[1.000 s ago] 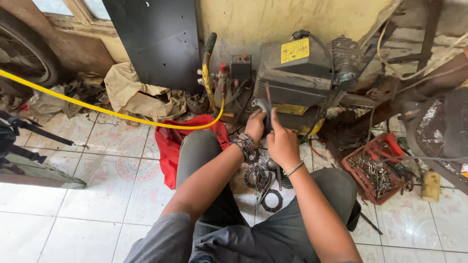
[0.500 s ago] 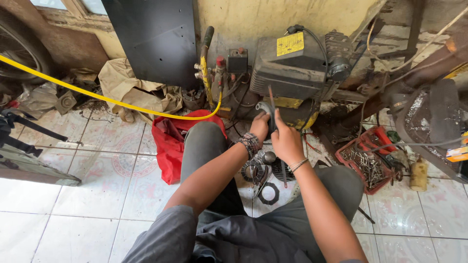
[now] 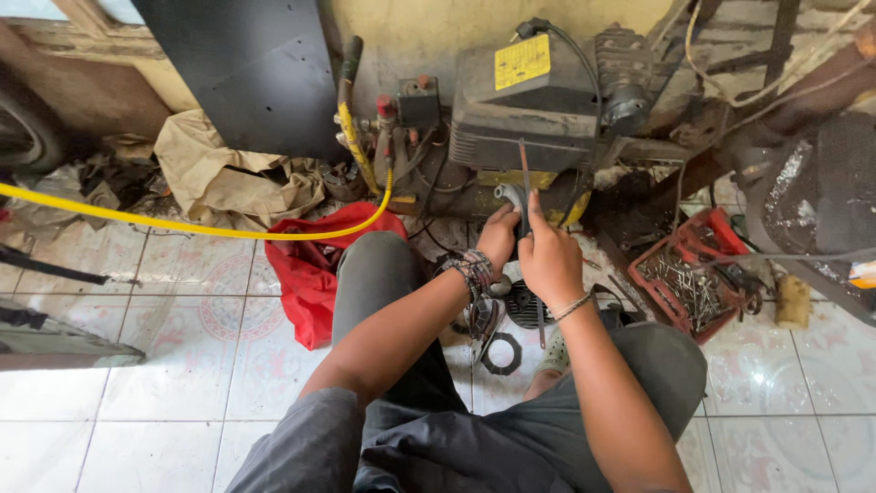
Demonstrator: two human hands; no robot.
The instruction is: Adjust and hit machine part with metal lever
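Observation:
I sit on a tiled floor facing a dark compressor-like machine (image 3: pixel 538 100) with a yellow label. My left hand (image 3: pixel 497 236), with bead bracelets on the wrist, grips a curved grey metal part (image 3: pixel 509 194) at the machine's lower front. My right hand (image 3: pixel 550 256), wearing a thin bracelet, is closed around a thin dark rod-like tool (image 3: pixel 525 169) that stands upright against the same part. Below my hands, between my knees, lie a round finned black part (image 3: pixel 525 306) and a black ring gasket (image 3: pixel 501 354).
A yellow hose (image 3: pixel 182 224) runs from the left to the machine's fittings. A red cloth (image 3: pixel 306 269) lies by my left knee. A red tray of screws and bits (image 3: pixel 680 278) sits on the right. Crumpled brown paper (image 3: pixel 228 178) and a black panel (image 3: pixel 242 68) stand behind.
The view has shifted slightly, bringing the machine closer. My hands stay at the same part, and the rod in my right hand now stands more upright.

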